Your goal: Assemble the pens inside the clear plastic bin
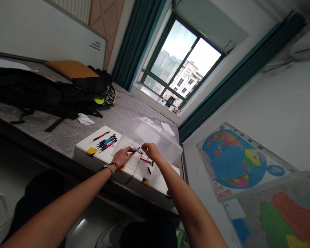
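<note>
The red pen [136, 150] is in the air above the white boxes [129, 164], between the person's two hands. The left hand [122, 156] has its fingers clamped on it; the right hand [151, 151] has its fingertips drawn together near its other end, though whether they grip a small part is too small to tell. Below and beside the right hand, a second red pen [145, 161] and a short black piece [149, 170] lie apart on the boxes. A teal pen [139, 152] shows just behind the held one.

Behind the hands is the clear bin [167, 139], its see-through walls cloudy; whether anything is inside cannot be made out. To the left, a loose group of pens [107, 143], dark, teal and red, lies on the box top; one red and black pen [100, 136] is set slightly apart. The boxes look closed, their contents hidden, with yellow and black tape [92, 151] along the front edges.

Farther left on the grey table [134, 105], a crumpled tissue [85, 119] lies near the black bag [49, 96].
</note>
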A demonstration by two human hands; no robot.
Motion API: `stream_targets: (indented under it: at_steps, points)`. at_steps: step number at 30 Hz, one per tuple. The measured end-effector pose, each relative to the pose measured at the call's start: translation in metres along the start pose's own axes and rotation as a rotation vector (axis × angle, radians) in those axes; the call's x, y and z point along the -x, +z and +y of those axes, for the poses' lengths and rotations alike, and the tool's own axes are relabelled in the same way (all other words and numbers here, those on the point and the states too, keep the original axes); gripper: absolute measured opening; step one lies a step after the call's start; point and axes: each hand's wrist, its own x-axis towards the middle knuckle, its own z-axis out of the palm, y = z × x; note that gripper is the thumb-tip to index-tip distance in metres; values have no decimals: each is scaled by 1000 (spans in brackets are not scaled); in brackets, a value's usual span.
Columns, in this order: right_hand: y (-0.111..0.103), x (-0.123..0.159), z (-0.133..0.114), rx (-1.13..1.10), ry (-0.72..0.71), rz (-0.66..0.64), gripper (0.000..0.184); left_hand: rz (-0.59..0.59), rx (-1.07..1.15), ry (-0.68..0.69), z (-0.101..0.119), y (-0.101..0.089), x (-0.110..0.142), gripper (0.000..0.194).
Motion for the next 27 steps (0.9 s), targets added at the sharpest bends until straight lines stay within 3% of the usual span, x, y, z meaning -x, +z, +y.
stream_targets:
  at_steps: [8,15,22,27]
  points:
    - [0,3,6,44,14,-34,21,-3,3,-9,0,-1,1,29]
    - [6,-3,5,-4,22,76,18,-24,-32,-15,1,0,1,32]
    - [22,-5,3,-67,17,62,17,-18,-112,-10,3,-2,2,30]
    - [21,-2,2,-114,59,52,20,-14,-126,-11,3,-3,3,30]
